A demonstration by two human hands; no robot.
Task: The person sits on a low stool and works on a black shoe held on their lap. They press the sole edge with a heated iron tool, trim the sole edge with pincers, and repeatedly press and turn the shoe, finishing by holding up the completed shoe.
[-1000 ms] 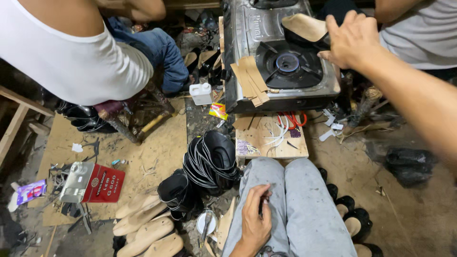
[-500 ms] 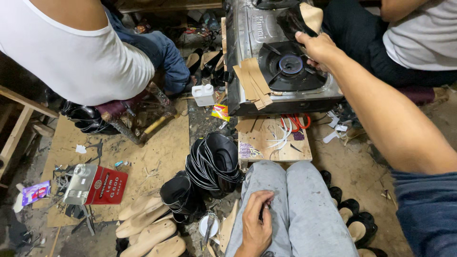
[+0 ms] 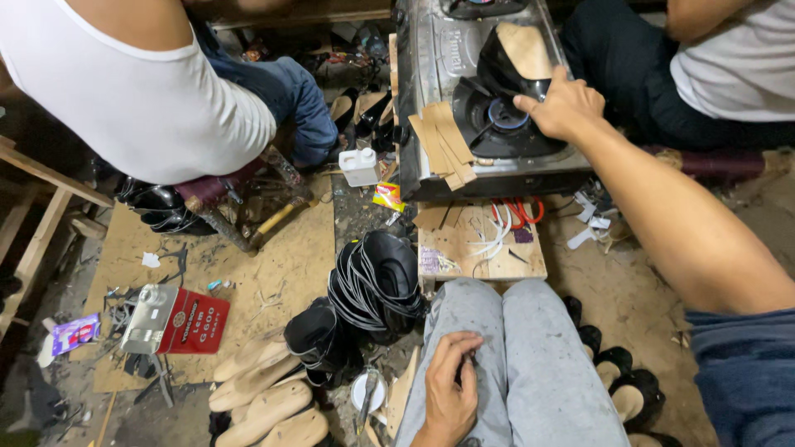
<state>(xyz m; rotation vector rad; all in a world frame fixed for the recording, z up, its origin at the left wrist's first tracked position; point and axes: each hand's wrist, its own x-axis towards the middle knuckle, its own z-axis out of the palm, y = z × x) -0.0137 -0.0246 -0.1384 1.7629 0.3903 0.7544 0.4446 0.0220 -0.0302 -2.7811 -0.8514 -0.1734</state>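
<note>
Nearest, low in the view: left hand (image 3: 451, 389) flat on the left thigh of the grey trousers (image 3: 513, 364), fingers loosely curled, clamped on nothing, well apart from the other hand. Just left of the knee, a bundle of black shoe uppers (image 3: 377, 281) stacked on the floor; further left and nearer, pale wooden shoe lasts (image 3: 265, 397) lying side by side. Beyond the knees, a small wooden board (image 3: 480, 240) with white cords and red-handled scissors (image 3: 517, 211) at its far edge.

Farther out, past the board: a metal gas stove (image 3: 431, 74), with strips of tan card (image 3: 443, 141) leaning at its front left corner. Right hand (image 3: 563, 108) stretched far forward on a fully extended arm, resting at the right rim of the burner (image 3: 505, 116). Fingers bent around the lower edge of a black shoe upper (image 3: 501, 62) with a tan insole showing; grip partly hidden, so hard to tell whether pinched firmly or merely touching. Upper sitting over the burner, up and slightly left of the right hand, long axis running from near-left to far-right, tan sole face tilted upward. Right hand by far the nearer one; left hand well back at the lap.

Beyond and to both sides: a person in white (image 3: 141, 91) at far left, another seated person (image 3: 729, 58) at far right.
</note>
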